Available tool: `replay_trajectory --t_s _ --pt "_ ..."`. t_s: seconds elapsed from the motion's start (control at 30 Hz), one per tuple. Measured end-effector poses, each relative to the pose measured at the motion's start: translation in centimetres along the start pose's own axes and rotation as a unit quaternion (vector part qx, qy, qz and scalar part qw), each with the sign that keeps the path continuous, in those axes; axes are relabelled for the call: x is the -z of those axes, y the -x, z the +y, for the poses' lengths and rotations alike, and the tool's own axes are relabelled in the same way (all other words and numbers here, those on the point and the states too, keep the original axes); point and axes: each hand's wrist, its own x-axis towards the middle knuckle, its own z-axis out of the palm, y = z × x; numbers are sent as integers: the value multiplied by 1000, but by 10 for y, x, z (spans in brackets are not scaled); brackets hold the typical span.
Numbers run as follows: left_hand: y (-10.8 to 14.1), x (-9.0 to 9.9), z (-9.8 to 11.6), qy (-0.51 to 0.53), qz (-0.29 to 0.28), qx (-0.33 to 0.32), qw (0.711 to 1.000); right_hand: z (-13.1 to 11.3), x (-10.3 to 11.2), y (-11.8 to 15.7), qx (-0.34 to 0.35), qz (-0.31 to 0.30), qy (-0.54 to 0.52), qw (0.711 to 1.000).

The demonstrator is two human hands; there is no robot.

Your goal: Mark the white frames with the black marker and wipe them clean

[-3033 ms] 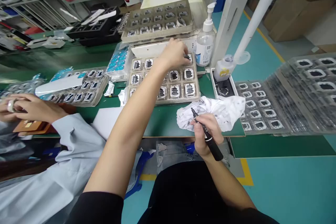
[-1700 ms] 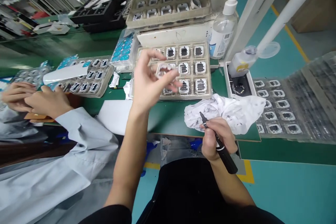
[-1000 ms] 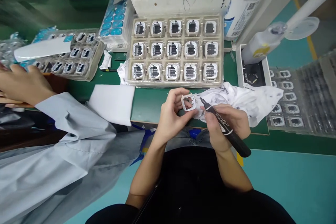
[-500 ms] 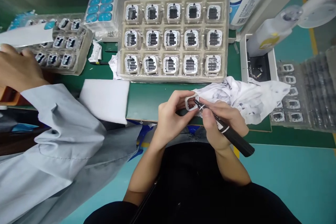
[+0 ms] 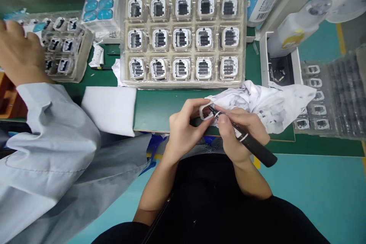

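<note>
Between the thumb and fingers of my left hand [image 5: 185,127] is a small white square frame [image 5: 203,111], tilted on its edge above the front of the bench. My right hand [image 5: 243,131] grips a black marker pen [image 5: 259,150], its tip at the upper inner edge of the frame. Fingers partly cover the frame, so exact contact of the tip is hard to see. A stained white cloth [image 5: 260,105] lies crumpled just behind my right hand. Beyond my hands, a clear plastic tray [image 5: 184,84] holds rows of similar white frames with dark inserts.
At left, a co-worker's hand [image 5: 21,55] is over another tray [image 5: 78,72] of parts. A white foam pad [image 5: 108,110] lies on the green bench [image 5: 154,110]. To the right stand a plastic bottle [image 5: 294,34], a white box [image 5: 265,65] and stacked trays [image 5: 340,99].
The view has shifted slightly. The co-worker's hand has moved, and the white strip near it is no longer seen. My hands keep nearly the same pose, with the marker tip still at the frame.
</note>
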Motion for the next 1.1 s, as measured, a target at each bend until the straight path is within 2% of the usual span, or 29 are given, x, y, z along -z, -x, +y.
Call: replay_trajectory --t_s 0.33,0.57,0.83,1.1 --pt "1 -1 1 -27 8 -26 999 -1 -2 -1 1 4 14 1000" --pt "3 -1 -2 -47 13 -14 999 -3 -3 -4 23 -14 28 999" --pt "2 -1 -1 -36 18 -36 999 -2 -3 -3 5 7 47 999" --pt "1 -1 -3 -57 10 -47 997 -4 -5 -8 47 -9 58 997"
